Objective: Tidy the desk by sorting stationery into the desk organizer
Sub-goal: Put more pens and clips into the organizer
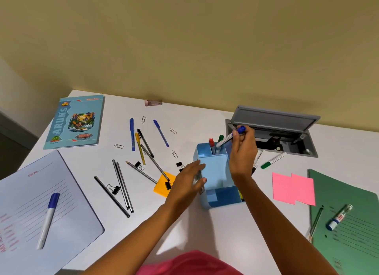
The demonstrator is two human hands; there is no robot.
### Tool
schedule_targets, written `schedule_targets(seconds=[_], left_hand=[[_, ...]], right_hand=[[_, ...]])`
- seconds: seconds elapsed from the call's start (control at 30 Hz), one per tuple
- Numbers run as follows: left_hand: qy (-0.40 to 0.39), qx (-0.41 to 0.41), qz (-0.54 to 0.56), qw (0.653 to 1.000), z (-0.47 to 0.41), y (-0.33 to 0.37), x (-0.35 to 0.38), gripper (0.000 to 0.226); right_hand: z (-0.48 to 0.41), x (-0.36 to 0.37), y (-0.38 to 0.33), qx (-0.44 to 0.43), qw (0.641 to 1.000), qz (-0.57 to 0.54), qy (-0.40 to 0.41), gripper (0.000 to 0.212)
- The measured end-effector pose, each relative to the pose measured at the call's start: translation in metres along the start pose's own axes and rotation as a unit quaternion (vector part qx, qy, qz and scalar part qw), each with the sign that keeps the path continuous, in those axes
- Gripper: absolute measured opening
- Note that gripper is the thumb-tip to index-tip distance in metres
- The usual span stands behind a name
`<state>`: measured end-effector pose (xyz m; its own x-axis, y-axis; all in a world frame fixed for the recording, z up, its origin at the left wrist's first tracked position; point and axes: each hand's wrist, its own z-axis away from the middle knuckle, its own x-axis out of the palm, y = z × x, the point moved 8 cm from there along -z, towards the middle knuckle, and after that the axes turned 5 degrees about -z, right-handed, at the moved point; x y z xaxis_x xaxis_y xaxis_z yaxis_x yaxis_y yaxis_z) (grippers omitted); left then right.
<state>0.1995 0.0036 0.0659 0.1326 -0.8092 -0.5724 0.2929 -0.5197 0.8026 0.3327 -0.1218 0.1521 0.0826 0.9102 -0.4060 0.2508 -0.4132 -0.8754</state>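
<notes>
Pinched a blue-capped marker (pixel 229 138) near its cap with the right hand (pixel 243 149). Held it slanted, low end just over the back slot of the blue desk organizer (pixel 217 172), in the middle of the white desk (pixel 205 229). Pressed the left hand (pixel 190 180) against the organizer's left side, fingers mostly straight, thumb on the front. Saw a red-capped marker (pixel 211 143) and a green-capped marker (pixel 220 139) standing in that back slot already, so not much room there. Needed to tip the blue one up straighter first, then slide it down slowly beside the other two. Needed a firm press from the left hand too, to stop any tipping or scooting. Could have knocked the red one sideways if pushed in at a slant. Had plenty left to sort: pens (pixel 132 134), pencils (pixel 123 184), paper clips (pixel 174 154), and a loose green marker (pixel 273 161) just past the right hand.
</notes>
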Motion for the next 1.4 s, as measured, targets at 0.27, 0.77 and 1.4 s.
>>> schedule_targets(seconds=[0.27, 0.77, 1.4], left_hand=[[0.0, -0.002, -0.063, 0.998, -0.013, 0.003, 0.01, 0.055], [0.031, 0.03, -0.076, 0.996, -0.011, 0.002, 0.011, 0.05], [0.031, 0.028, -0.063, 0.997, -0.012, -0.002, 0.014, 0.05]], right_hand=[[-0.002, 0.036, 0.024, -0.02, 0.988, 0.086, -0.123, 0.026], [-0.007, 0.06, 0.031, -0.126, 0.964, 0.135, -0.189, 0.033], [-0.014, 0.056, 0.037, -0.216, 0.925, 0.279, -0.138, 0.009]])
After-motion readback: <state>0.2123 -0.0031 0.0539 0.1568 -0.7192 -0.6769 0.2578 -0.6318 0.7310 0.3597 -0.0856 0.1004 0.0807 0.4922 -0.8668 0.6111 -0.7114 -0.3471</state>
